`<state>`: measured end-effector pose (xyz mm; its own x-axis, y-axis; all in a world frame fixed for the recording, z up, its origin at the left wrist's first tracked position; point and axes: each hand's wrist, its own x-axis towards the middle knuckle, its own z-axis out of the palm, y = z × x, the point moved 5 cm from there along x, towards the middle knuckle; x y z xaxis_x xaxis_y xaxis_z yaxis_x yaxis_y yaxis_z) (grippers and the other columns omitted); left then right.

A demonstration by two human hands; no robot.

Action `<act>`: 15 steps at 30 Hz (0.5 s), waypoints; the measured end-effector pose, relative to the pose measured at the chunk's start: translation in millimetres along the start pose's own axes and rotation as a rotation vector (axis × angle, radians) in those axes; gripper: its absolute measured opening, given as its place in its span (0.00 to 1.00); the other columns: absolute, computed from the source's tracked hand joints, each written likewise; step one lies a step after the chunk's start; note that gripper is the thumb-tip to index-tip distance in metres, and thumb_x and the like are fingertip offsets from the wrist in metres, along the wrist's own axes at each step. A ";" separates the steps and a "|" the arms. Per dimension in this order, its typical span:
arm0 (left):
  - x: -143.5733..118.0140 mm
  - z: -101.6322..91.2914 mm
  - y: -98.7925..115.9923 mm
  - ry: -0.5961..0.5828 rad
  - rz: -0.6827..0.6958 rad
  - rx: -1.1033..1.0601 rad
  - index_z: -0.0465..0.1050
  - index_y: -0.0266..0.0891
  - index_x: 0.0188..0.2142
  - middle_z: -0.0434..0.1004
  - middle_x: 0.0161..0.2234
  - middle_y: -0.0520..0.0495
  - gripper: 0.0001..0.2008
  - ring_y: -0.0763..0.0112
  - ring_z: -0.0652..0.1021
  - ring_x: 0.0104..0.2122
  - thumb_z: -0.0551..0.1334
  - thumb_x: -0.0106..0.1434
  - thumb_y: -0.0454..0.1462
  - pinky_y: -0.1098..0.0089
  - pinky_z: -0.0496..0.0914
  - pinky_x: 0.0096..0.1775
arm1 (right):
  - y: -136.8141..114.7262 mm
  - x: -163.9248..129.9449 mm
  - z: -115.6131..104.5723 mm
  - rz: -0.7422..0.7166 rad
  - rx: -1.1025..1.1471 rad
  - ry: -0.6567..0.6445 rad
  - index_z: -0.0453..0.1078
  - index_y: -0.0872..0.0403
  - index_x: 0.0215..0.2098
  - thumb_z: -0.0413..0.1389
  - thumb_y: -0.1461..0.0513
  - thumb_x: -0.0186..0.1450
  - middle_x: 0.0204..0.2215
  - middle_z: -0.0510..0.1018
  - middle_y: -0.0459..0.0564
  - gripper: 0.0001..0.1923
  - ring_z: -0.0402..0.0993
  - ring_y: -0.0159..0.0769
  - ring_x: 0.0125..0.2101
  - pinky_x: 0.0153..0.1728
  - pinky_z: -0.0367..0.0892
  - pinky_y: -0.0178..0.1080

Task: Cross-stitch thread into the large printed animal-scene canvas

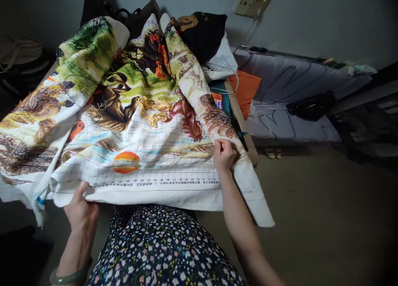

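Observation:
A large cross-stitch cloth lies spread before me, with stitched animals, an orange sun, green foliage and a printed grid. Its left and right sides are folded over in long flaps. My left hand grips the near edge at the lower left, thumb on top and fingers underneath. Toward the right, my right hand is closed with fingertips pressed on the cloth beside the right flap; whether a needle is between them is too small to see. A bundle of yellow thread rests on the middle of the cloth.
Behind the cloth are a black bag and a white bag. An orange item sits by the table's right edge. A grey sofa holding a black bag stands along the wall, below a power socket.

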<state>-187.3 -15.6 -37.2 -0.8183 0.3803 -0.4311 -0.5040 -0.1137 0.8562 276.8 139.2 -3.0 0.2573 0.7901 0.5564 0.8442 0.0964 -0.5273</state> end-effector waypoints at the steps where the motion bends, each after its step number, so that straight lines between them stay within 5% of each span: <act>1: 3.3 -10.9 -9.0 0.010 -0.062 0.035 0.74 0.42 0.36 0.81 0.38 0.62 0.19 0.71 0.76 0.50 0.64 0.47 0.21 0.71 0.69 0.55 | 2.5 0.4 -0.5 -0.011 -0.018 -0.009 0.67 0.53 0.30 0.50 0.50 0.66 0.26 0.78 0.56 0.16 0.75 0.40 0.28 0.35 0.69 0.39; 6: 10.5 -54.5 -54.6 -0.079 -0.338 0.179 0.75 0.43 0.32 0.81 0.30 0.56 0.17 0.66 0.80 0.43 0.66 0.45 0.22 0.67 0.72 0.51 | 8.7 1.8 -0.4 -0.090 -0.149 -0.026 0.68 0.53 0.30 0.50 0.52 0.67 0.25 0.78 0.55 0.15 0.75 0.39 0.28 0.34 0.68 0.38; 8: 14.4 -60.1 -66.0 -0.186 -0.436 0.224 0.74 0.48 0.31 0.81 0.30 0.61 0.15 0.69 0.79 0.44 0.64 0.49 0.25 0.68 0.72 0.52 | 10.8 2.7 0.1 -0.072 -0.172 -0.013 0.68 0.53 0.31 0.50 0.53 0.67 0.25 0.78 0.54 0.14 0.74 0.38 0.27 0.33 0.68 0.37; 11: 10.0 -54.3 -77.3 -0.331 -0.592 0.274 0.73 0.49 0.27 0.81 0.27 0.61 0.09 0.65 0.78 0.45 0.64 0.52 0.30 0.61 0.71 0.55 | 11.5 4.5 1.0 -0.034 -0.192 0.006 0.67 0.54 0.31 0.51 0.56 0.67 0.25 0.78 0.53 0.11 0.74 0.37 0.27 0.33 0.67 0.37; 13: -6.2 -39.3 -82.5 -0.467 -0.675 0.281 0.75 0.50 0.30 0.83 0.36 0.55 0.05 0.58 0.77 0.50 0.66 0.51 0.39 0.56 0.70 0.56 | 11.5 6.0 1.9 -0.011 -0.205 0.018 0.67 0.54 0.32 0.52 0.58 0.67 0.25 0.78 0.52 0.09 0.74 0.37 0.27 0.33 0.66 0.36; 15: -32.1 -20.1 -88.9 -0.629 -0.738 0.279 0.77 0.47 0.34 0.82 0.45 0.47 0.16 0.51 0.73 0.55 0.70 0.43 0.44 0.54 0.68 0.57 | 12.5 7.8 3.7 0.012 -0.226 0.011 0.68 0.55 0.33 0.52 0.58 0.68 0.25 0.78 0.52 0.09 0.74 0.36 0.27 0.34 0.65 0.35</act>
<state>-121.8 -36.1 -105.2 0.0072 0.6930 -0.7209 -0.6772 0.5338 0.5063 287.6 148.8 -7.6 0.2721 0.7838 0.5582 0.9246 -0.0521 -0.3775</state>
